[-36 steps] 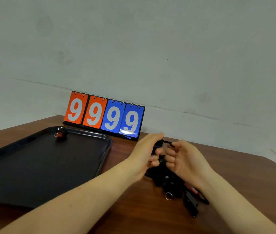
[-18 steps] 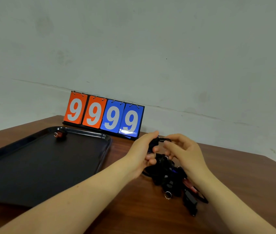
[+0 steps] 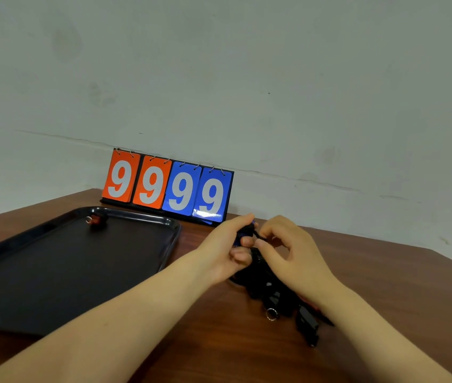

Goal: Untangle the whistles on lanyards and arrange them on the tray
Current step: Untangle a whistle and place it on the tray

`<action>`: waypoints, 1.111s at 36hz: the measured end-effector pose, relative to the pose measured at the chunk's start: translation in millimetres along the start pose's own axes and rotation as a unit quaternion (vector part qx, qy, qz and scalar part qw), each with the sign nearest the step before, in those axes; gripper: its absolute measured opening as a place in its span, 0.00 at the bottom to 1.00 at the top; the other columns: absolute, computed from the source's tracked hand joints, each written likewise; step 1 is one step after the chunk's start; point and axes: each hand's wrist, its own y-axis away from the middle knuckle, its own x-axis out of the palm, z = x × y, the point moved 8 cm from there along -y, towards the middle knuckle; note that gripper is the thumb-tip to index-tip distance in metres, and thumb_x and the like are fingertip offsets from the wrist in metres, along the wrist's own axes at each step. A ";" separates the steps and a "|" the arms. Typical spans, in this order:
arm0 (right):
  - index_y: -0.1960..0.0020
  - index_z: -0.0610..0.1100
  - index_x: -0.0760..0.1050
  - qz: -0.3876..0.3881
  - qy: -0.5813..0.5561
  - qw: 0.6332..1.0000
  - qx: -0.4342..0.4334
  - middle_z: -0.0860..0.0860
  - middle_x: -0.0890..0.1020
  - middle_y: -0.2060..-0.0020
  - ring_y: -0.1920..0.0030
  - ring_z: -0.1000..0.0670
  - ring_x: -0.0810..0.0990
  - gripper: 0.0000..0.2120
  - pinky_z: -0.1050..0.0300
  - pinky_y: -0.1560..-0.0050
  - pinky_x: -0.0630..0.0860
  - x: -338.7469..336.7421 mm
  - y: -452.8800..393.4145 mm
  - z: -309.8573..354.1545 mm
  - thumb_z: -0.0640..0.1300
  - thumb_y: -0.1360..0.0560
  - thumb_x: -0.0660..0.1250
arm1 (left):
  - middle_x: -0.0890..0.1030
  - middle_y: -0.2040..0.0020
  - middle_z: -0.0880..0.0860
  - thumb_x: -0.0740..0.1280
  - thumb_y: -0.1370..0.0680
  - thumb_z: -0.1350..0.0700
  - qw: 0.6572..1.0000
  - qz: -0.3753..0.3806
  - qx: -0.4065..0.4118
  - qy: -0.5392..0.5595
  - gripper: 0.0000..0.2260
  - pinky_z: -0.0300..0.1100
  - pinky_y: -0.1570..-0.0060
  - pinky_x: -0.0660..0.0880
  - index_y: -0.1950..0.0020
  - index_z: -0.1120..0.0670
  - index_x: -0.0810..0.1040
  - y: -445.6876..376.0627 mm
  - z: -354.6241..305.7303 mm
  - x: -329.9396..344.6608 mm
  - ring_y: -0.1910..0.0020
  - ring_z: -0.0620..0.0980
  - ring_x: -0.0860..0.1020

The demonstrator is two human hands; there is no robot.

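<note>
Head: both hands [image 3: 258, 250] pinch lanyard tangle [image 3: 271, 294], tray [image 3: 169, 239] beside

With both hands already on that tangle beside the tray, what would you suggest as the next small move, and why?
Probably draw the black cord pinched by the right hand gently away while the left hand holds the blue whistle steady. The rest of the tangled pile lies on the table, and only one whistle is on the tray.
</note>
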 end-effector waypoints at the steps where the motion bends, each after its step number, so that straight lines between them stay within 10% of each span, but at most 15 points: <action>1: 0.58 0.47 0.74 -0.003 0.003 1.000 -0.001 0.56 0.76 0.60 0.57 0.52 0.76 0.04 0.61 0.57 0.73 -0.7 0.3 -0.1 0.41 0.25 0.66 | 0.66 0.74 0.50 0.65 0.21 0.51 1.000 0.000 -0.002 -0.006 0.09 0.31 0.79 0.55 0.56 0.56 0.73 0.4 -0.5 -0.2 0.77 0.43 0.57; 18: 0.54 0.50 0.79 -0.148 0.065 0.987 0.004 0.60 0.79 0.59 0.59 0.57 0.76 0.06 0.68 0.59 0.70 -32.0 1.6 2.2 0.40 0.24 0.68 | 0.72 0.68 0.51 0.62 0.19 0.50 0.986 0.020 0.091 -0.141 0.10 0.34 0.77 0.63 0.48 0.57 0.72 10.8 -13.1 13.5 0.74 0.45 0.61; 29: 0.54 0.38 0.81 -0.057 -0.332 0.905 0.260 0.43 0.83 0.59 0.60 0.44 0.80 0.07 0.50 0.51 0.78 -3.0 3.5 -39.7 0.40 0.23 0.65 | 0.68 0.74 0.50 0.56 0.17 0.45 0.973 0.005 0.093 -0.210 0.16 0.35 0.78 0.57 0.53 0.56 0.73 14.9 -8.2 18.3 0.78 0.44 0.60; 40: 0.54 0.33 0.79 -0.013 -0.496 0.814 0.302 0.43 0.80 0.65 0.65 0.51 0.79 0.10 0.63 0.60 0.78 19.2 9.3 -40.8 0.39 0.21 0.62 | 0.73 0.78 0.46 0.53 0.17 0.46 0.905 -0.097 0.209 -0.359 0.16 0.38 0.71 0.63 0.59 0.51 0.74 14.2 -25.1 6.2 0.79 0.39 0.67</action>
